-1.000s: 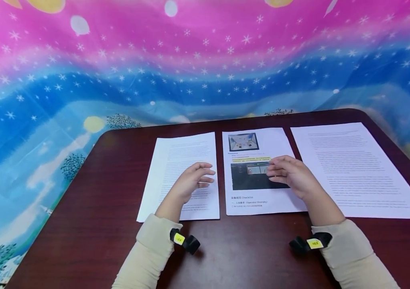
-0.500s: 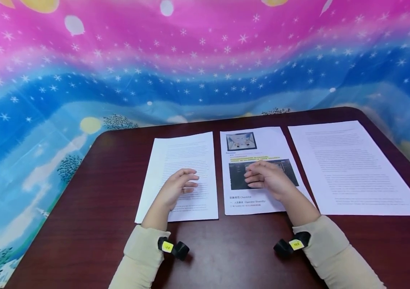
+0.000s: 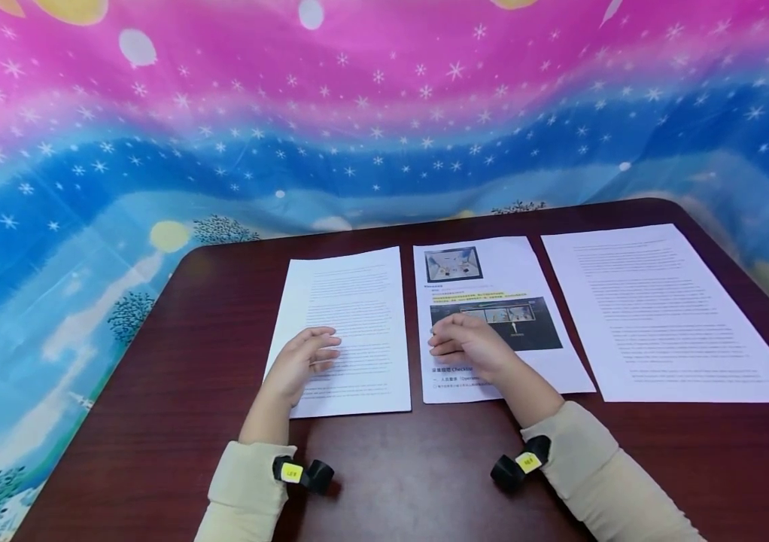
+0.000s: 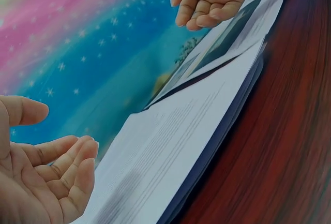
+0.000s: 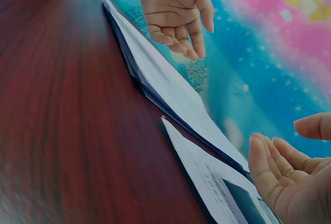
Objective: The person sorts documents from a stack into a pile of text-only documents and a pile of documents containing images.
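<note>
A stack of white, text-printed paper sheets lies flat on a dark-red, wood-grained table; just beside it, across a narrow gap, a white paper page lies face up, bearing two pictures and yellow-highlighted text.

Free tabletop outward of left hand

The head view looks down on the table; close, inward-facing wrist views seemingly share two papers.
</note>
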The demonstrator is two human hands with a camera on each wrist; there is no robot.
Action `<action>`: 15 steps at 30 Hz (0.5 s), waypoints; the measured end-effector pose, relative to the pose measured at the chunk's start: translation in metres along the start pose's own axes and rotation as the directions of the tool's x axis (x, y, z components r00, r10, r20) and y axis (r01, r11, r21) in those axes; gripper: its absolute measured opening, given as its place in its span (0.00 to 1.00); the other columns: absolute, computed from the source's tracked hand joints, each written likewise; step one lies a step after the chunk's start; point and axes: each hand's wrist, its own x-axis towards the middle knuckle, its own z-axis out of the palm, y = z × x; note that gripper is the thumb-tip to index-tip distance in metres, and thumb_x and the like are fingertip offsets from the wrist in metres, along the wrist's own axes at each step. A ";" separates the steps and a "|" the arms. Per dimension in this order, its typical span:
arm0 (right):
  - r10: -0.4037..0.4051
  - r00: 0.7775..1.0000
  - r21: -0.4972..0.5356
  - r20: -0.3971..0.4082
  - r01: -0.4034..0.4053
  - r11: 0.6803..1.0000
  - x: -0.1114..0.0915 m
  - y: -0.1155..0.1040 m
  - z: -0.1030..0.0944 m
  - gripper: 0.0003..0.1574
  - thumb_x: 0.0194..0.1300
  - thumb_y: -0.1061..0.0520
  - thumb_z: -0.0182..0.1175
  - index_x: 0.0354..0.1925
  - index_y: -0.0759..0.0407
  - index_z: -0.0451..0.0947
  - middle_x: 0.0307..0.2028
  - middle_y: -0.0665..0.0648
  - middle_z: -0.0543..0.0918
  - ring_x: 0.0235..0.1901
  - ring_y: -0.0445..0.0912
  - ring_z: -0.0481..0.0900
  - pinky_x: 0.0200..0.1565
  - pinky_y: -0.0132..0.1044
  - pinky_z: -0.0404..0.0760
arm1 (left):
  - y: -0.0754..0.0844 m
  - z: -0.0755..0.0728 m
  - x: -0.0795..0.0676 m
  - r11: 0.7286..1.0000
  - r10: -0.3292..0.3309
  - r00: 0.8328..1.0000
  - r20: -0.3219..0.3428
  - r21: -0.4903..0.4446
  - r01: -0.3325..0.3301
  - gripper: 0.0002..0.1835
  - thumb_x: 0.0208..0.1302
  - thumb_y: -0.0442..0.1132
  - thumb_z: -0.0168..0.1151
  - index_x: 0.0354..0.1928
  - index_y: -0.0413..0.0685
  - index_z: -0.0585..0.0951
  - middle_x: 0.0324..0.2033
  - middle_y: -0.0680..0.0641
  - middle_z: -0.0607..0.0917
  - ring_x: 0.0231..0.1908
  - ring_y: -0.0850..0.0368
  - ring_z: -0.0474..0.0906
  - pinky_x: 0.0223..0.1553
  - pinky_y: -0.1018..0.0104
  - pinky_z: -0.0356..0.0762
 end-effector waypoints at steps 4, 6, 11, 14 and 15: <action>0.000 1.000 -0.011 0.005 0.001 1.000 0.004 0.005 0.008 0.10 0.58 0.64 0.49 0.38 0.71 0.66 0.29 0.61 0.76 0.26 0.45 0.77 0.31 0.35 0.77 | -0.011 -0.015 0.007 0.999 -0.021 0.999 -0.041 0.036 0.022 0.22 0.57 0.46 0.52 0.48 0.37 0.70 0.42 0.42 0.75 0.39 0.53 0.74 0.38 0.67 0.72; 0.001 1.000 -0.023 0.002 -0.001 1.000 0.006 0.007 0.012 0.11 0.58 0.64 0.48 0.39 0.72 0.66 0.30 0.62 0.76 0.26 0.45 0.77 0.31 0.35 0.77 | -0.019 -0.024 0.013 0.998 -0.031 0.998 -0.062 0.050 0.034 0.21 0.57 0.47 0.53 0.48 0.40 0.71 0.43 0.44 0.75 0.40 0.54 0.74 0.38 0.67 0.72; 0.019 0.999 -0.047 -0.035 -0.021 0.999 0.010 0.011 0.020 0.13 0.58 0.65 0.47 0.41 0.73 0.65 0.34 0.66 0.76 0.28 0.48 0.78 0.33 0.37 0.77 | -0.030 -0.044 0.018 0.994 -0.028 0.995 -0.098 0.104 0.038 0.21 0.58 0.47 0.51 0.49 0.40 0.69 0.45 0.42 0.74 0.44 0.50 0.71 0.42 0.63 0.71; 0.028 0.998 -0.052 -0.049 -0.031 0.998 0.013 0.013 0.023 0.14 0.58 0.65 0.46 0.42 0.74 0.65 0.36 0.67 0.75 0.30 0.50 0.78 0.35 0.40 0.77 | -0.034 -0.056 0.019 0.991 -0.041 0.991 -0.124 0.125 0.057 0.20 0.60 0.46 0.50 0.50 0.40 0.68 0.45 0.40 0.73 0.46 0.49 0.70 0.43 0.63 0.70; 0.030 0.998 -0.053 -0.055 -0.033 0.998 0.013 0.013 0.025 0.14 0.58 0.65 0.46 0.42 0.74 0.65 0.36 0.67 0.74 0.31 0.50 0.77 0.35 0.40 0.77 | -0.036 -0.060 0.019 0.989 -0.045 0.990 -0.134 0.132 0.063 0.21 0.60 0.46 0.50 0.50 0.40 0.68 0.46 0.40 0.73 0.46 0.49 0.70 0.43 0.64 0.69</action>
